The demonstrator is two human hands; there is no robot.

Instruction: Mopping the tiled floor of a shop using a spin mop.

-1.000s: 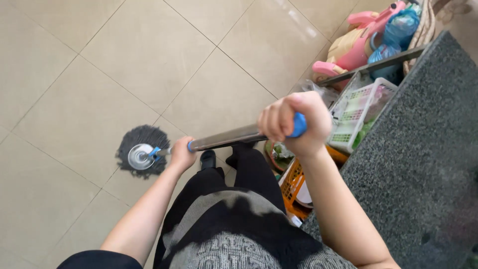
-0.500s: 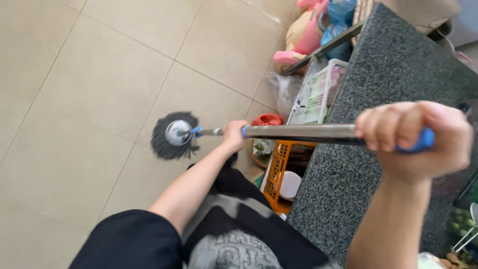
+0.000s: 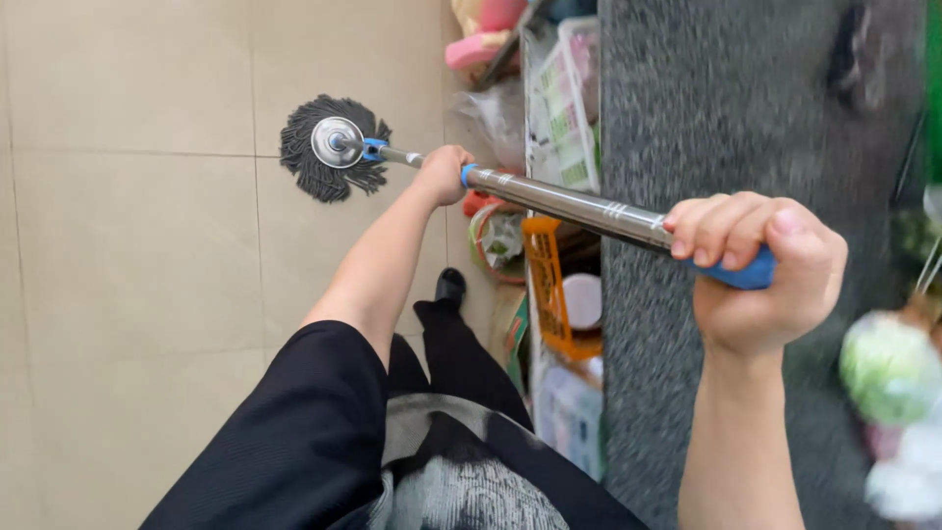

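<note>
A mop with a round dark grey string head [image 3: 329, 147] and a silver disc rests on the beige tiled floor [image 3: 128, 255]. Its shiny metal pole [image 3: 574, 207] runs up to the right. My left hand [image 3: 444, 174] grips the pole low down, next to a blue collar. My right hand [image 3: 760, 265] is wrapped around the blue grip at the pole's top end, above a speckled grey stone counter [image 3: 726, 118].
Under the counter's edge sit an orange crate [image 3: 545, 285], a clear plastic box [image 3: 564, 98], bags and a pink object [image 3: 481, 39]. My black shoe [image 3: 450, 288] stands beside them. Blurred green and white things lie at the far right.
The view has swung to the right and the counter now fills more of it. The mop head has slid up the floor, away from me. Both hands keep their grip.
</note>
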